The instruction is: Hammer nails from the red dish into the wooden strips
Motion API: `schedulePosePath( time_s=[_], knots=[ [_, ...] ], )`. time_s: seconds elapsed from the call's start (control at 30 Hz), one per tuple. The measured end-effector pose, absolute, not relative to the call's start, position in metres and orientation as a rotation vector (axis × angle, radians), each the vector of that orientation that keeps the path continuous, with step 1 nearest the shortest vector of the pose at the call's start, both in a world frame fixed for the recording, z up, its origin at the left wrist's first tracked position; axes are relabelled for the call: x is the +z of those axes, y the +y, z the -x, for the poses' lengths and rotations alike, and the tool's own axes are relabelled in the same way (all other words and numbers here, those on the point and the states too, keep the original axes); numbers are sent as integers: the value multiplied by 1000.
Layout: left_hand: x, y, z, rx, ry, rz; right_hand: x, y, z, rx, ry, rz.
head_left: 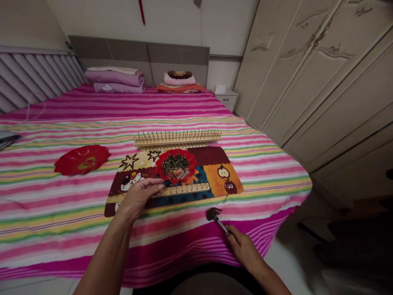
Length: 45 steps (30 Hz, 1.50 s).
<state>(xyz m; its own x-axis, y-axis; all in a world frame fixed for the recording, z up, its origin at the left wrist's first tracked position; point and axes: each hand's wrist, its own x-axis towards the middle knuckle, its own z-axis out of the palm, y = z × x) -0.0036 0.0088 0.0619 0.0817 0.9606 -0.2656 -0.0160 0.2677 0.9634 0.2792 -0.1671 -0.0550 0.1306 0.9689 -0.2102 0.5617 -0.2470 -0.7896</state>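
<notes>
A claw hammer (217,217) with a dark head and shiny shaft is in my right hand (242,246), its head just above the front part of the bed. My left hand (144,194) reaches over a narrow wooden strip (184,189), thumb and fingers closed together at it. Whatever is between those fingertips is too small to make out. Several nails stand upright along the strip to the right of my left hand. Just behind it, a red scalloped dish (159,166) holds a heap of loose nails (175,164).
A patterned mat (215,157) lies under the strip and dish on a striped bedspread (264,176). Behind it are wooden strips (175,141) bristling with upright nails. Another red dish (81,159) sits left. Folded bedding (116,78) is by the headboard; wardrobes (294,73) stand right.
</notes>
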Motion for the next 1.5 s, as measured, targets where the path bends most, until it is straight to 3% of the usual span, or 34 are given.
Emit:
schedulePosePath(
  time_s=[0.2,0.43,0.9,1.27,1.5],
  knots=[
    [34,3,9,1138,1366,-1094,-55,-166,-278,994,-1461,1857],
    [6,4,4,1050,1469,-1221,-58,-167,-280,972,-1456,1860],
    [2,-1,-5,943,1678,-1522,-49,-168,-276,1022,-1415,1858],
    [-5,-7,-11,1027,1694,-1724,49,-114,-217,961,-1619,1537],
    [-11,-8,-10,1033,1661,-1832,63,-70,-183,702,-1936,1532]
  ],
)
